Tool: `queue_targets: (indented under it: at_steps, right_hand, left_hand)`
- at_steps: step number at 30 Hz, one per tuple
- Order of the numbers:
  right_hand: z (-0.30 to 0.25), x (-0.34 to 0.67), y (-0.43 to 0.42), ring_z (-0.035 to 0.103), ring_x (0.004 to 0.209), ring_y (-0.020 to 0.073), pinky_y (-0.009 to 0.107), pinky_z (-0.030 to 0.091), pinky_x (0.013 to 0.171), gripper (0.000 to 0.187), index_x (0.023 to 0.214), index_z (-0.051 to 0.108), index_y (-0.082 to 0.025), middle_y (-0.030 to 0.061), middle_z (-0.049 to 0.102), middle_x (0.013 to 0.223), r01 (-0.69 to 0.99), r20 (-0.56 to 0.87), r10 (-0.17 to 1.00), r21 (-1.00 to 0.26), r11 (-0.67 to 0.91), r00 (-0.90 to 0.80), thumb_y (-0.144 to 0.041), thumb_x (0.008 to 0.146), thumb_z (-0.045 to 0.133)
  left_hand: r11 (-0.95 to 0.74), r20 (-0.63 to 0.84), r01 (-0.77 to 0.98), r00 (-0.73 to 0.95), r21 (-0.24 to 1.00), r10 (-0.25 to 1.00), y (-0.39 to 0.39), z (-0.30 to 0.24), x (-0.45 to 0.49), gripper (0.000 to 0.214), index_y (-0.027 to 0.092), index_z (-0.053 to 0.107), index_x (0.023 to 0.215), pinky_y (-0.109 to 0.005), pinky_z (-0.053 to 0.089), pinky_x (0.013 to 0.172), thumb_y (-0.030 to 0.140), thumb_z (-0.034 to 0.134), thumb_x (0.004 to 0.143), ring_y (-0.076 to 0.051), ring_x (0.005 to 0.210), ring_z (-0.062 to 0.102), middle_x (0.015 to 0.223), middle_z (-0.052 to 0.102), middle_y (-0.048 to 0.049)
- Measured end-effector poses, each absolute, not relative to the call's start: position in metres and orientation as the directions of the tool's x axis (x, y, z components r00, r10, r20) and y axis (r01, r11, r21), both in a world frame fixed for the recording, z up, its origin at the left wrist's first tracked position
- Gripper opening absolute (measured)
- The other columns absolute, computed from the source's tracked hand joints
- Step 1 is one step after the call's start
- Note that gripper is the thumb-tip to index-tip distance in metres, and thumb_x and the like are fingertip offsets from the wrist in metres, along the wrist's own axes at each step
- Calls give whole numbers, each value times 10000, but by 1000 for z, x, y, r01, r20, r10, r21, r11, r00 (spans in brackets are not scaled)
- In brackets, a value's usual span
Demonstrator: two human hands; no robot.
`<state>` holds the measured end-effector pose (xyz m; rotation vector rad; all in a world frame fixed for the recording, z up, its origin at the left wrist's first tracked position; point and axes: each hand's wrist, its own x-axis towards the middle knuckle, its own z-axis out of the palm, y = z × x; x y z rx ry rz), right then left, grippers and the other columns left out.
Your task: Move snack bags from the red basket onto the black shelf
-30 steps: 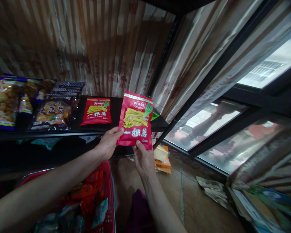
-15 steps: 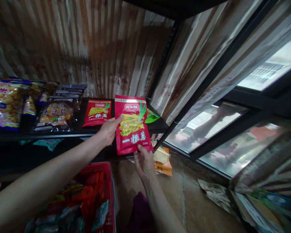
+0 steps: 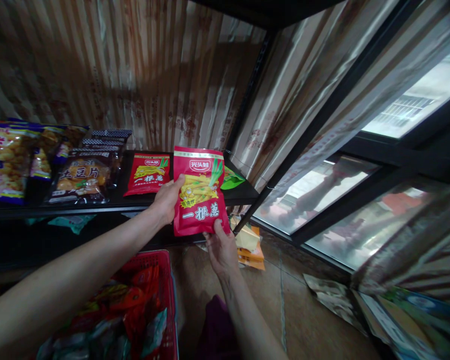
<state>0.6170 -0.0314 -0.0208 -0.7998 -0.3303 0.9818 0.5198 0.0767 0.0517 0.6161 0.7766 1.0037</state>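
Observation:
Both my hands hold one red snack packet (image 3: 198, 191) upright over the front edge of a black shelf (image 3: 142, 201). My left hand (image 3: 167, 200) grips its left edge, thumb on the front. My right hand (image 3: 219, 249) pinches its bottom right corner from below. A second red packet of the same kind (image 3: 149, 174) lies flat on the shelf just left of it. A green packet (image 3: 232, 178) shows behind the held one, at the shelf's right end.
Dark potato-chip packets (image 3: 83, 174) and a yellow snack bag (image 3: 3, 162) fill the shelf's left. A red basket (image 3: 155, 310) of packets stands below my left arm. Orange packets (image 3: 250, 249) lie on the tiled floor. Curtained glass windows run along the right.
The held packet has turned from tilted right to nearly upright and moved slightly left toward the shelf. My left hand slid up along its left edge.

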Motion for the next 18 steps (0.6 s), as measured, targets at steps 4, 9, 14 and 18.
queue_targets:
  at_steps: [4,9,14,18]
  right_hand:
    - [-22,618,-32,671,727,149,265,550,653,322,870,689,-188,10,732,836,-602,-98,832,-737,308,546,-369,623,790]
    - [-20,619,-33,677,721,158,283,554,677,311,886,701,-177,17,738,825,-588,-89,848,-758,282,522,-350,639,777]
    - [-24,623,-31,684,715,165,293,559,685,302,870,704,-163,27,745,853,-578,-84,842,-763,290,533,-356,646,766]
    - [-27,627,-30,688,694,159,274,563,637,290,867,693,-168,17,742,830,-598,-120,817,-742,304,565,-351,653,762]
  left_hand:
    - [411,-283,-484,318,773,905,77,52,520,239,134,627,912,-389,564,767,309,698,764,-217,741,703,824,729,-103]
    - [418,-299,-456,312,785,902,81,49,521,282,135,642,888,-417,565,744,370,706,745,-224,684,698,807,731,-105]
    - [459,-317,-458,355,761,880,88,45,521,339,134,654,926,-404,559,760,408,705,733,-231,732,701,870,734,-121]
    - [509,-289,-414,486,754,824,83,44,516,349,122,659,949,-367,564,729,418,671,764,-230,752,702,881,734,-130]
